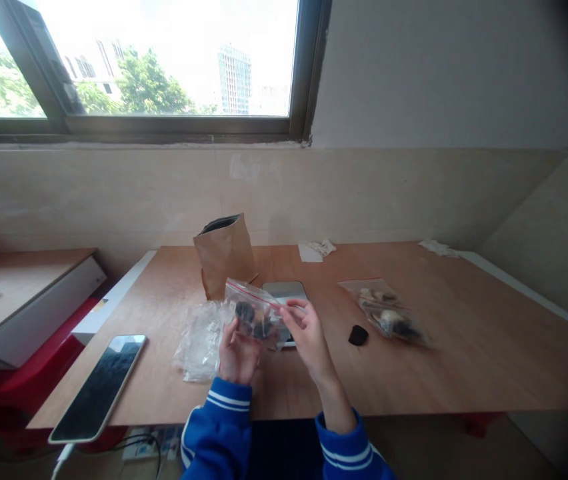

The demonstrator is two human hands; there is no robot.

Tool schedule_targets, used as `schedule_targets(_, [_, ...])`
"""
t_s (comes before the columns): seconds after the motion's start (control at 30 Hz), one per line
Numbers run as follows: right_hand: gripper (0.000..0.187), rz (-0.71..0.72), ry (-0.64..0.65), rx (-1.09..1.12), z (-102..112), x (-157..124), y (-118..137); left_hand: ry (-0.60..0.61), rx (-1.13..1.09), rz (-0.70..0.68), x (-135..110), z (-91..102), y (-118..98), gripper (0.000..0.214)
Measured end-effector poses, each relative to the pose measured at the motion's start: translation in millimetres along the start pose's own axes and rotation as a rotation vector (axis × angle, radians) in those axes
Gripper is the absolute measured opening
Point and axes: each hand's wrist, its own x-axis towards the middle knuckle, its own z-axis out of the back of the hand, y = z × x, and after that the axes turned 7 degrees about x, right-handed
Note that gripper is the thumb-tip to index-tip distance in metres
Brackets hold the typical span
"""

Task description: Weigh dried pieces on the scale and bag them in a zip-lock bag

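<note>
Between my hands is a clear zip bag [257,319] with a red seal strip and dark pieces inside. My left hand [239,353] holds it from below at its left side. Fingers of my right hand [305,330] pinch the upper right corner by the red strip. Behind the bag, partly hidden, lies a flat device with a silver top [287,291], perhaps a scale. A stack of clear plastic bags [198,343] rests left of my left hand. Beyond it a brown paper pouch [225,257] stands upright with its top open.
To the right lie a small black piece [359,335] and filled zip bags [389,313] with pale and dark pieces. A phone [101,387] with a white cable lies near the table's left edge. Crumpled tissue [323,247] sits at the back, by the wall.
</note>
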Motion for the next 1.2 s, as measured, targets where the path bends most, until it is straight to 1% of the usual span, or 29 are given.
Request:
schedule_targets(0.1, [0.029, -0.028, -0.074, 0.039, 13, -1, 6, -0.018, 0.031, 0.009, -12, 0.7, 4, 0.021])
schedule_targets(0.17, [0.028, -0.014, -0.117, 0.018, 24, -5, 11, -0.034, 0.118, 0.029, -19, 3.6, 7, 0.020])
schedule_targets(0.27, [0.026, 0.013, -0.141, -0.040, 38, -13, 17, -0.032, 0.287, 0.037, -30, 11.7, 11, 0.033])
schedule_targets(0.37, [0.027, 0.021, -0.143, -0.067, 47, -19, 22, 0.042, 0.418, 0.036, -35, 22.7, 7, 0.047])
schedule_targets(0.43, [0.027, 0.031, -0.145, -0.072, 51, -21, 24, 0.111, 0.509, 0.027, -36, 27.9, 1, 0.051])
schedule_targets(0.5, [0.027, 0.035, -0.130, -0.091, 54, -22, 23, 0.115, 0.637, -0.033, -34, 28.3, -6, 0.052])
schedule_targets(0.6, [0.031, 0.006, -0.103, -0.078, 57, -23, 17, 0.053, 0.923, -0.132, -31, 19.5, -10, 0.044])
schedule_targets(0.67, [0.042, -0.012, -0.125, 0.006, 58, -23, 10, 0.028, 1.071, -0.188, -28, 11.4, -6, 0.034])
schedule_targets(0.73, [0.052, -0.039, -0.126, 0.107, 60, -24, 3, -0.026, 1.097, -0.280, -23, 5.1, 1, 0.028])
schedule_targets(0.77, [0.054, -0.054, -0.103, 0.136, 62, -24, -1, -0.058, 1.089, -0.327, -21, 3.1, 6, 0.027])
schedule_targets(0.83, [0.052, -0.084, -0.024, 0.118, 67, -24, -8, -0.113, 1.076, -0.397, -17, 1.2, 12, 0.027])
schedule_targets(0.93, [0.042, -0.098, 0.063, 0.009, 75, -24, -16, -0.191, 1.067, -0.497, -14, 1.7, 18, 0.029])
schedule_targets(1.07, [0.039, -0.119, 0.054, -0.002, 82, -23, -24, -0.314, 1.161, -0.647, -11, 4.2, 19, 0.022])
schedule_targets(1.13, [0.040, -0.119, 0.037, 0.005, 83, -23, -26, -0.331, 1.208, -0.686, -9, 5.7, 18, 0.021])
schedule_targets(1.2, [0.039, -0.106, 0.024, -0.001, 83, -22, -26, -0.311, 1.199, -0.681, -8, 7.8, 18, 0.022])
